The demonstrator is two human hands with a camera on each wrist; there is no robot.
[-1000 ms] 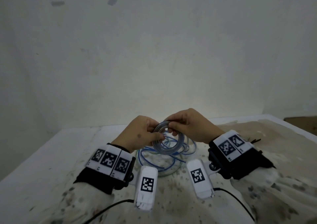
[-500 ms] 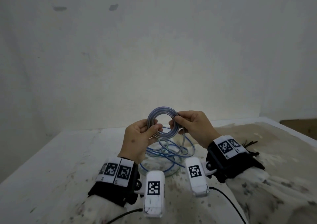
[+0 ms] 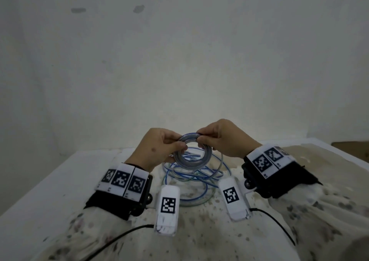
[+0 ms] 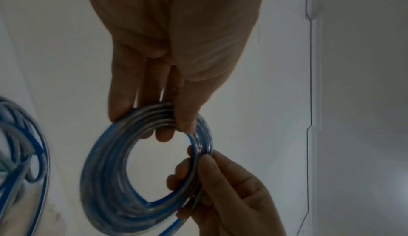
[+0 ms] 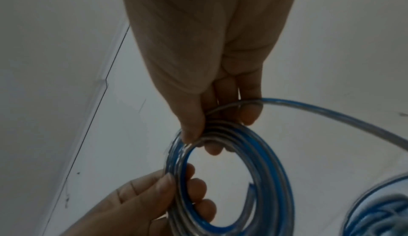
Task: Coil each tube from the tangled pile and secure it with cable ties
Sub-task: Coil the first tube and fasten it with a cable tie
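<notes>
A small coil of clear tube with a blue stripe (image 3: 192, 152) is held in the air between both hands, above the table. My left hand (image 3: 159, 151) pinches the coil's left side between thumb and fingers (image 4: 185, 117). My right hand (image 3: 223, 139) pinches its upper right side (image 5: 192, 131). A loose length of the same tube (image 5: 331, 112) runs from the right hand's fingers down toward the tangled pile of blue and clear tubes (image 3: 191, 179) lying on the table under the coil.
The pile lies on a stained cloth (image 3: 299, 161) over a white table (image 3: 60, 181) against a bare wall. Dark cable ties (image 3: 305, 168) peek out behind my right wrist. Camera cables (image 3: 119, 236) trail from both wrists toward me.
Both hands raised the coil upright half a second ago, then lowered and tilted it flatter. The right hand's pinch has shifted to the coil's top right edge.
</notes>
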